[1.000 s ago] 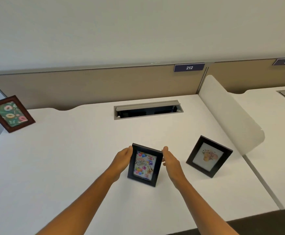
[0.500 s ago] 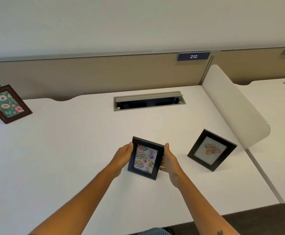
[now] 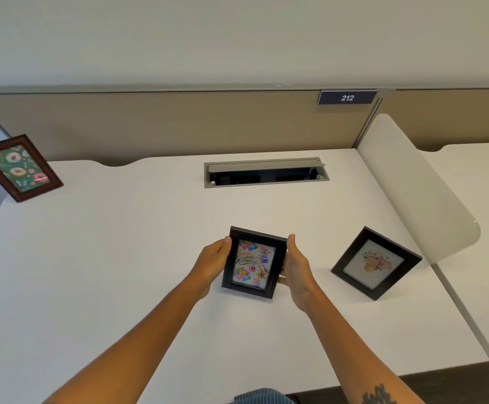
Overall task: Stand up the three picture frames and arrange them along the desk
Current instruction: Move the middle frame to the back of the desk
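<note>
Head view: both hands clamp the birthday frame [image 3: 251, 263] between them, left hand [image 3: 212, 262] and right hand [image 3: 295, 265] fingers closed on its upright long sides, above the worktop [image 3: 121, 258].

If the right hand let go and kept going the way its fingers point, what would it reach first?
Probably bare desk, then the open cable tray near the back; the right hand points up-image beside the birthday frame. Depth is unclear.
</note>
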Demonstrator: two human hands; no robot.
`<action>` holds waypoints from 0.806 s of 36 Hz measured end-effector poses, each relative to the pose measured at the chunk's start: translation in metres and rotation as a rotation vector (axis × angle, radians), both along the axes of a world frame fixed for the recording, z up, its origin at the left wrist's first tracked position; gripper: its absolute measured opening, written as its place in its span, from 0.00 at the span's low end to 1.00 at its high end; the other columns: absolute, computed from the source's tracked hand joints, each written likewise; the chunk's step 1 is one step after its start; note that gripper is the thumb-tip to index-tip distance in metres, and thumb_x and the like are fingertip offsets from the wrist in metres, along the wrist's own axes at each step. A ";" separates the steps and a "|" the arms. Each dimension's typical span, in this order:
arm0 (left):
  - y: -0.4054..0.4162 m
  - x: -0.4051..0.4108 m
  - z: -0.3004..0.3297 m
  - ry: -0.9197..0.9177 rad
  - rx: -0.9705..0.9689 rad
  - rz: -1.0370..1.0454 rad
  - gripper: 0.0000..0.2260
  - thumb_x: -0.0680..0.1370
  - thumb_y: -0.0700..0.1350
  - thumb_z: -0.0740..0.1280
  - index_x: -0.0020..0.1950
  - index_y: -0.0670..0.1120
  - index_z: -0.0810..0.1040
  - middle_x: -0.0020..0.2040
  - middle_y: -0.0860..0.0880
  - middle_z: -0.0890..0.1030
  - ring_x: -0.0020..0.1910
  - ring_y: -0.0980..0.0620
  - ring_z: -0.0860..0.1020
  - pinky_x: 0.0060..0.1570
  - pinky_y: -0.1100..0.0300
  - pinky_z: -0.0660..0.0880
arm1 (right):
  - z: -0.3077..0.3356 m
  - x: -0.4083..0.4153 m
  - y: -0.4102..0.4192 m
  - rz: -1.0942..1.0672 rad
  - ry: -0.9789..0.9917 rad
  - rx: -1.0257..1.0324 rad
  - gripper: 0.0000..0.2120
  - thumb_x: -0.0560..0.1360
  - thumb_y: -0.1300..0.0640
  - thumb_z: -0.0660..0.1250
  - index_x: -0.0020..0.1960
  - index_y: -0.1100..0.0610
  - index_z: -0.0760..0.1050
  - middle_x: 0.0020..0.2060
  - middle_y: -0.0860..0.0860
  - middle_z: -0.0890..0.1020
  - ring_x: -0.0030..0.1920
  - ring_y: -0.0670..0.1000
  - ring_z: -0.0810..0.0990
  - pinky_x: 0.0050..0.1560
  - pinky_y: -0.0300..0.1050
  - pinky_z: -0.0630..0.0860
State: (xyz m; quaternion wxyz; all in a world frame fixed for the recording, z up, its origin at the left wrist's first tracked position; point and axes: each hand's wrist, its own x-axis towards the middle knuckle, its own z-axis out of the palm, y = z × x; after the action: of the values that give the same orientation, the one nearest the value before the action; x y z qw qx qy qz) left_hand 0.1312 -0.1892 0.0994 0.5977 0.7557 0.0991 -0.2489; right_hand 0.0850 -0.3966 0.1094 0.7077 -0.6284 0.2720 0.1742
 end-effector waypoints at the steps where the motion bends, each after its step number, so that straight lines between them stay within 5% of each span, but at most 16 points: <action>1: 0.004 0.002 0.003 -0.009 0.001 0.011 0.12 0.85 0.62 0.55 0.50 0.63 0.77 0.51 0.63 0.81 0.52 0.61 0.78 0.51 0.60 0.75 | 0.002 0.005 0.003 0.013 -0.005 -0.008 0.36 0.83 0.26 0.46 0.73 0.46 0.79 0.69 0.53 0.84 0.72 0.60 0.80 0.78 0.70 0.69; 5: 0.021 0.012 0.016 -0.035 0.013 0.061 0.12 0.85 0.62 0.55 0.49 0.63 0.77 0.50 0.63 0.81 0.50 0.60 0.79 0.41 0.67 0.74 | 0.010 0.026 0.017 0.064 -0.027 -0.020 0.36 0.84 0.27 0.45 0.74 0.46 0.78 0.70 0.53 0.84 0.71 0.60 0.80 0.78 0.70 0.70; 13: 0.068 0.045 0.024 -0.054 0.040 0.153 0.12 0.85 0.61 0.55 0.51 0.60 0.76 0.50 0.61 0.80 0.50 0.58 0.78 0.47 0.62 0.75 | 0.016 0.079 0.065 0.166 -0.067 -0.012 0.32 0.84 0.27 0.46 0.70 0.43 0.79 0.69 0.52 0.84 0.71 0.59 0.81 0.76 0.67 0.73; 19: 0.079 0.055 0.031 -0.082 0.060 0.172 0.13 0.85 0.61 0.55 0.49 0.61 0.75 0.49 0.62 0.79 0.49 0.59 0.78 0.42 0.64 0.74 | 0.017 0.102 0.077 0.206 -0.071 -0.004 0.30 0.83 0.26 0.46 0.66 0.39 0.80 0.66 0.49 0.85 0.70 0.58 0.81 0.74 0.65 0.73; 23: 0.100 0.085 0.027 -0.067 0.072 0.206 0.14 0.86 0.61 0.54 0.59 0.56 0.74 0.56 0.54 0.79 0.58 0.51 0.77 0.53 0.56 0.75 | 0.021 0.135 0.100 0.245 -0.066 -0.018 0.28 0.84 0.26 0.46 0.64 0.38 0.79 0.62 0.45 0.85 0.68 0.57 0.81 0.73 0.64 0.72; 29: 0.121 0.136 0.027 -0.065 0.073 0.256 0.14 0.86 0.60 0.54 0.64 0.54 0.72 0.61 0.52 0.77 0.61 0.50 0.75 0.58 0.53 0.74 | 0.024 0.193 0.121 0.274 -0.062 -0.019 0.34 0.84 0.27 0.47 0.71 0.47 0.78 0.68 0.53 0.84 0.71 0.59 0.80 0.76 0.66 0.71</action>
State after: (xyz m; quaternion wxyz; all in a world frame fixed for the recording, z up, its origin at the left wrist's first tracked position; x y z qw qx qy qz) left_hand 0.2669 -0.0687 0.1262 0.5996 0.7657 0.1842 -0.1424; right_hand 0.2779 -0.2752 0.1329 0.6795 -0.6713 0.1632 0.2471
